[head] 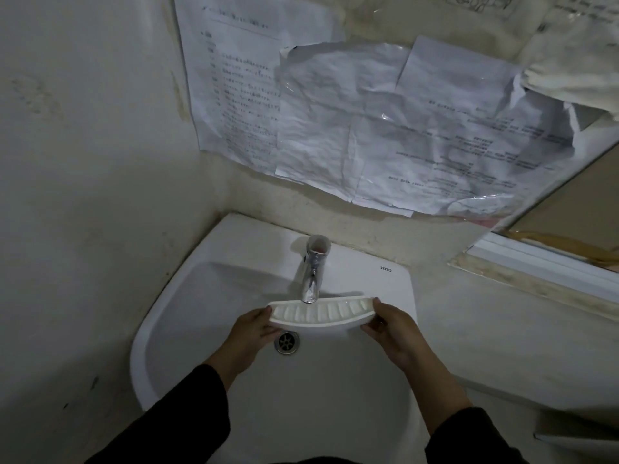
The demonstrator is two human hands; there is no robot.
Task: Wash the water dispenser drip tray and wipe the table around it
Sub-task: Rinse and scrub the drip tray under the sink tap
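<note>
So the drip tray is hanging over the sink basin right now, slotted side up, tucked directly under the tap spout. Its long axis is running 9 to 3 o'clock across the basin, with the 3 o'clock end tipped a touch higher. The left hand is pinching the 9 o'clock end, thumb on the rim and fingers curling underneath; the right hand is doing the same at the 3 o'clock end. Both are equally close, one per end, so neither is free for the tap, which is sitting at 12 o'clock just beyond the tray. I'm not seeing any water running, so I'm guessing one hand has to let go for the handle. The drain is sitting just below the tray at about 7 o'clock. Crinkled papers are covering the wall behind.
</note>
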